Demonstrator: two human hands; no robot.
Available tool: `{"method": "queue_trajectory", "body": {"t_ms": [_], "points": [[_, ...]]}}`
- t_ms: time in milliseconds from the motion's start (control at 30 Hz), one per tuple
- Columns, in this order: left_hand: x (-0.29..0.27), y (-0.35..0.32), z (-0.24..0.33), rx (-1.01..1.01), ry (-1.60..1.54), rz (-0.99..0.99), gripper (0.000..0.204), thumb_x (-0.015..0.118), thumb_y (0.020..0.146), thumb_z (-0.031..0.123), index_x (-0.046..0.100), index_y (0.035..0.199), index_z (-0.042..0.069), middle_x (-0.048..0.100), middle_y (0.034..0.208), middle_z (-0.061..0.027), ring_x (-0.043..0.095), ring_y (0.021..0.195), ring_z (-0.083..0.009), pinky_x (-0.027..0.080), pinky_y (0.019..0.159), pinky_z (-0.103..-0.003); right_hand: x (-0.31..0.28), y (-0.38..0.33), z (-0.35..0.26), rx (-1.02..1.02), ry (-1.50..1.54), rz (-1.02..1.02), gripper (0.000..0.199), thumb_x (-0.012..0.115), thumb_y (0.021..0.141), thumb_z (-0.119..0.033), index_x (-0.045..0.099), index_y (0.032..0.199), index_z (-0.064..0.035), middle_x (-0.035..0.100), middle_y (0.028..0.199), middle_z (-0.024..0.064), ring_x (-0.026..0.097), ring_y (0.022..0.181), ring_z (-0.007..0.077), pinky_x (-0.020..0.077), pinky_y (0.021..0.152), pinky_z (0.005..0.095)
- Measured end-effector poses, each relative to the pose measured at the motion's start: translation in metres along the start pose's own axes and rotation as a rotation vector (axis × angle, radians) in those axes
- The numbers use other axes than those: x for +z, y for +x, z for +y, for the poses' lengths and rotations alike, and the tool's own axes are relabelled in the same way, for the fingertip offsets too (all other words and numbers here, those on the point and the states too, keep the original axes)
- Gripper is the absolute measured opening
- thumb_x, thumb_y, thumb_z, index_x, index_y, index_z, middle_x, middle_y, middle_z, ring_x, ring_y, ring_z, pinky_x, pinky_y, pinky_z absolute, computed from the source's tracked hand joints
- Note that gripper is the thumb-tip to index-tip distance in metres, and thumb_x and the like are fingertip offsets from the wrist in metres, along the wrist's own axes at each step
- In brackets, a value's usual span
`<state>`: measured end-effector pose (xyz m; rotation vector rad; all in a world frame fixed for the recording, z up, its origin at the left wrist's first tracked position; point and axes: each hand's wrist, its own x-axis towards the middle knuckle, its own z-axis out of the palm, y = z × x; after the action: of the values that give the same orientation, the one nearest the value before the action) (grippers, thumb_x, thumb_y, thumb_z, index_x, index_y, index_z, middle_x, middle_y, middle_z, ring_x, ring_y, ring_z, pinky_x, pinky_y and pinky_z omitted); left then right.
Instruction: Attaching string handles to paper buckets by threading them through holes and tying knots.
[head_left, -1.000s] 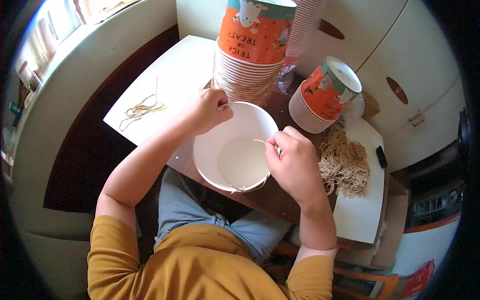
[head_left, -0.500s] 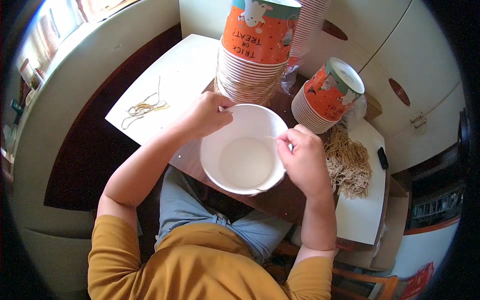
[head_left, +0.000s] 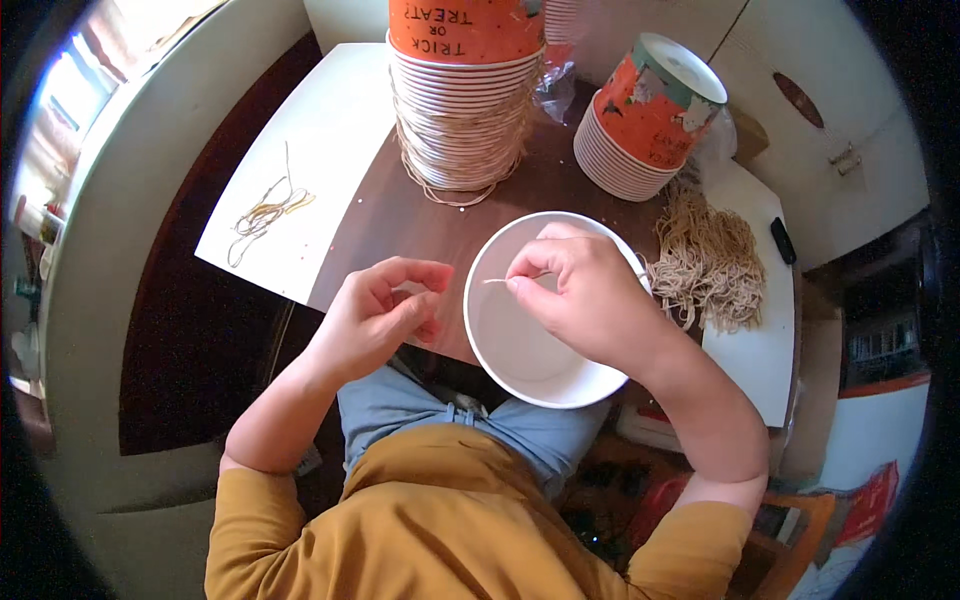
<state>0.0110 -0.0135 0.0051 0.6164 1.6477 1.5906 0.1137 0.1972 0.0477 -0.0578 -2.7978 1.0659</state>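
A white-lined paper bucket (head_left: 550, 385) stands mouth up at the table's near edge, in front of me. Over its mouth, my right hand (head_left: 580, 285) pinches a thin beige cord (head_left: 494, 281), whose short end sticks out to the left of the fingertips. More of the cord shows by the bucket's right rim; the rest is hidden by the hand. Just left of the rim is my left hand (head_left: 380, 312), its fingers curved and apart from the thumb, holding nothing that I can see.
Behind the bucket rises a tall stack of orange buckets (head_left: 465, 110), with cords looped round it. A shorter upside-down stack (head_left: 645, 125) stands right of it. A heap of beige cords (head_left: 710, 260) lies at the right, near a black object (head_left: 782, 241). Loose cords (head_left: 265, 215) lie left.
My left hand has let go of the bucket's rim and moved toward me. My right hand has moved over the bucket's mouth with the cord end. In the picture the bucket sits further right.
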Motion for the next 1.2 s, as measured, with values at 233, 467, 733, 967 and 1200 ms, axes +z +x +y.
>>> {"method": "queue_trajectory", "body": {"t_ms": [233, 467, 733, 967, 1200], "points": [[0.011, -0.005, -0.004, 0.136, 0.192, 0.008, 0.020, 0.061, 0.090, 0.004, 0.063, 0.108, -0.005, 0.057, 0.088, -0.0020, 0.059, 0.073, -0.0061, 0.050, 0.066, -0.021, 0.008, -0.012, 0.003, 0.068, 0.138, -0.051, 0.010, 0.064, 0.080, -0.010, 0.068, 0.081, -0.0015, 0.061, 0.080, 0.0096, 0.059, 0.070, 0.0200, 0.0452, 0.063, 0.0319], [0.014, -0.004, -0.008, 0.202, 0.279, 0.046, 0.020, 0.063, 0.088, 0.002, 0.064, 0.107, -0.004, 0.057, 0.090, -0.0037, 0.058, 0.074, -0.0046, 0.049, 0.065, -0.019, 0.013, -0.011, 0.004, 0.082, 0.119, -0.052, 0.011, 0.064, 0.080, -0.013, 0.068, 0.082, -0.0032, 0.061, 0.079, 0.0101, 0.059, 0.069, 0.0203, 0.0453, 0.062, 0.0318], [0.018, -0.002, -0.006, 0.229, 0.319, 0.082, 0.020, 0.064, 0.087, 0.002, 0.065, 0.106, -0.003, 0.058, 0.089, -0.0042, 0.058, 0.073, -0.0048, 0.048, 0.064, -0.019, 0.019, -0.006, 0.005, 0.068, 0.127, -0.083, 0.012, 0.065, 0.079, -0.013, 0.068, 0.082, -0.0024, 0.061, 0.078, 0.0112, 0.061, 0.072, 0.0231, 0.0478, 0.066, 0.0339], [0.019, 0.000, -0.004, 0.337, 0.488, 0.122, 0.017, 0.066, 0.084, 0.002, 0.067, 0.100, -0.003, 0.061, 0.083, -0.0089, 0.061, 0.069, -0.0117, 0.050, 0.061, -0.024, 0.016, -0.005, 0.003, 0.077, 0.190, -0.080, 0.012, 0.066, 0.082, -0.013, 0.068, 0.085, -0.0021, 0.062, 0.081, 0.0104, 0.062, 0.076, 0.0203, 0.0479, 0.069, 0.0317], [0.019, -0.002, -0.003, 0.364, 0.568, 0.128, 0.016, 0.066, 0.083, 0.003, 0.068, 0.098, -0.002, 0.063, 0.084, -0.0115, 0.065, 0.069, -0.0184, 0.051, 0.061, -0.027, 0.014, -0.002, 0.001, 0.195, 0.382, -0.158, 0.012, 0.066, 0.083, -0.012, 0.068, 0.086, -0.0005, 0.063, 0.081, 0.0081, 0.061, 0.077, 0.0162, 0.0474, 0.071, 0.0297]]}}
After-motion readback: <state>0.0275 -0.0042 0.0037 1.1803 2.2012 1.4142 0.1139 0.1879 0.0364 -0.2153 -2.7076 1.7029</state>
